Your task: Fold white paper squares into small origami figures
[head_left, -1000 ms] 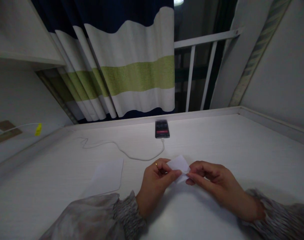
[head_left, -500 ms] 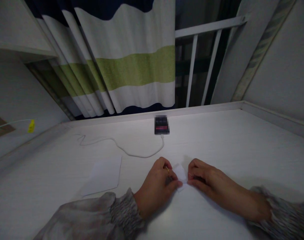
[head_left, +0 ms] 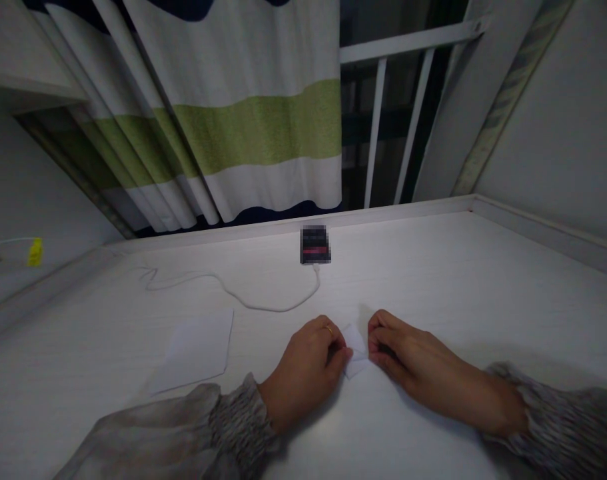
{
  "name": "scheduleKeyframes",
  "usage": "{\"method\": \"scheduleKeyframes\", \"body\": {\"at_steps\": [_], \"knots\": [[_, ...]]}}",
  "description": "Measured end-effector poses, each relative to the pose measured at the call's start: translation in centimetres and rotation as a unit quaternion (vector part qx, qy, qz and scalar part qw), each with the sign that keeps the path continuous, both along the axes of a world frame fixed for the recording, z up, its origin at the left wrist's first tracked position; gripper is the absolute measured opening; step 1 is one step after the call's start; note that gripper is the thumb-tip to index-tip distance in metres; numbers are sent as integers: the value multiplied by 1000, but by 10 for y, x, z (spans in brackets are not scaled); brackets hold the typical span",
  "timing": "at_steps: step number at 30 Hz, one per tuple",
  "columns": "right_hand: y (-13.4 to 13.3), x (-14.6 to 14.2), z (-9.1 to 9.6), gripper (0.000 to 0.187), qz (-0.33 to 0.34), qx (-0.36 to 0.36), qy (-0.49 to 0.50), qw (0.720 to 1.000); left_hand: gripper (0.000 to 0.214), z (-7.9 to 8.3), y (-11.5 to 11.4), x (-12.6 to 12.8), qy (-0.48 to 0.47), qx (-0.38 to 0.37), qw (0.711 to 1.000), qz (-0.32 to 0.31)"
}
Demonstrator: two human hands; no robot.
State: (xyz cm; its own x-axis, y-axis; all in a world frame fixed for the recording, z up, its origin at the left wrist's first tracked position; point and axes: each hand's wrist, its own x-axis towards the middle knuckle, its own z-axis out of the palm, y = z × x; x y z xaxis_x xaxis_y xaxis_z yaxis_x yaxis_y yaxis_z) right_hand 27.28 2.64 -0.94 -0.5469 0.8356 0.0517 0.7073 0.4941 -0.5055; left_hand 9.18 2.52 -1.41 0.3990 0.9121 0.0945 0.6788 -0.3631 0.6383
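A small folded piece of white paper (head_left: pixel 356 357) lies low over the white tabletop, between my two hands. My left hand (head_left: pixel 310 367), with a ring on one finger, pinches its left edge between thumb and fingers. On the other side, my right hand (head_left: pixel 408 353) is closed on the paper's right edge, thumb against curled fingers. Creases run across the visible middle of the paper; its two side edges are hidden under my fingertips. A larger flat sheet of white paper (head_left: pixel 196 350) rests on the table to the left of my left hand.
A dark, blurred-out device (head_left: pixel 315 245) stands near the table's back edge, with a white cable (head_left: pixel 263 309) curving from it to the left. Behind are a striped curtain (head_left: pixel 263 133) and a white railing (head_left: pixel 408 47). A yellow tag (head_left: pixel 34 252) hangs at the far left.
The whole view has shifted slightly, so things sit a little further left. My left thumb has drawn back toward its fingers, and more of the folded paper's lower part shows.
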Motion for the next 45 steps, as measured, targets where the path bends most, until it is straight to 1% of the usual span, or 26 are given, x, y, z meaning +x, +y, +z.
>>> {"method": "scheduleKeyframes", "body": {"at_steps": [5, 10, 14, 22, 27, 33, 42, 45], "knots": [[1, -1, -1, 11, -7, 14, -32, 999, 9, 1, 1, 1, 5, -1, 1000, 6], [1, -3, -1, 14, 10, 39, -78, 996, 9, 2, 1, 2, 21, -2, 1000, 6], [1, -2, -3, 15, 18, 50, -87, 995, 9, 2, 1, 2, 29, 1, 1000, 6], [4, -1, -1, 16, 11, 42, -87, 995, 9, 0, -1, 3, 33, 16, 999, 1], [8, -3, 0, 15, 10, 23, -101, 995, 9, -3, -1, 5, 39, 26, 999, 7], [9, -4, -1, 12, -11, 14, -104, 994, 8, -5, -3, 7, 44, 26, 998, 19], [12, -1, -3, 10, -28, -6, -83, 996, 9, -7, -3, 6, 42, 29, 999, 17], [17, 2, -2, 11, -18, -33, -58, 998, 9, -7, -2, 5, 42, 25, 999, 14]]}}
